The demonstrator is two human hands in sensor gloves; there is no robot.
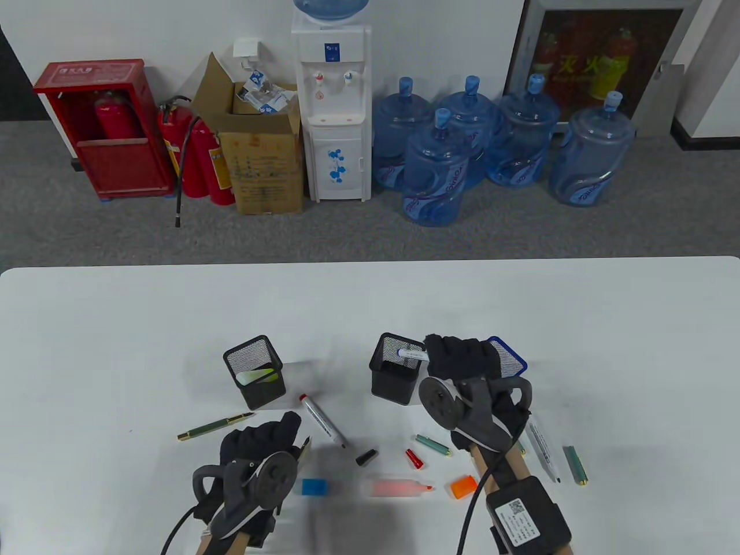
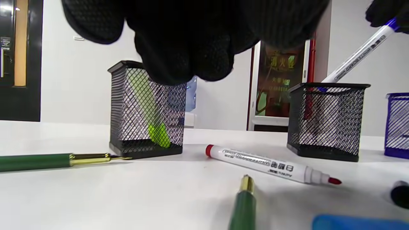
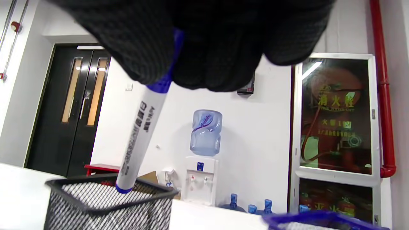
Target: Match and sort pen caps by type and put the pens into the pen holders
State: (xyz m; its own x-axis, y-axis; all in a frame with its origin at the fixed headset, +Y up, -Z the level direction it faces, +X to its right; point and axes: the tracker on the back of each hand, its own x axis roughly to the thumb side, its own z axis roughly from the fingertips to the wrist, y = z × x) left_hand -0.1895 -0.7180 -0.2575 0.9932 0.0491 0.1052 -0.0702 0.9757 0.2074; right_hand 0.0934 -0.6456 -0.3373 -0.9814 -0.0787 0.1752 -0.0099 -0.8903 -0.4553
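Right hand (image 1: pixel 459 361), in a black knit glove, pinched a blue-capped white marker (image 1: pixel 411 352) by its cap end, barrel tilted, lower end just inside the rim of the middle black mesh holder (image 1: pixel 393 378). Holder was square-sectioned wire mesh with a solid rim and base; something red showed through its mesh in the left wrist view. Blue mesh holder (image 1: pixel 511 358) stood just beside it, partly behind the right hand.

Left hand (image 1: pixel 263 442) hovered low over the white table (image 1: pixel 115 324), fingers curled; whether it held anything could not be told. Left black mesh holder (image 1: pixel 254 378) contained a green highlighter (image 2: pixel 156 131) leaning on the slant.

Loose on the smooth table top: a slim green pen with brass-coloured fittings (image 1: pixel 215 426); an uncapped white cylindrical marker with red tip and red end plug (image 2: pixel 271 164); a small black cap (image 1: pixel 366 457); a red cap (image 1: pixel 414 458); a short green cap (image 1: pixel 433 444); an orange cap (image 1: pixel 462 487); a blue block-shaped cap (image 1: pixel 314 487), blurred; a pink-bodied highlighter (image 1: pixel 399 487), also blurred; another white marker (image 1: pixel 543 444) and a green pen piece (image 1: pixel 576 465) right of the right wrist.
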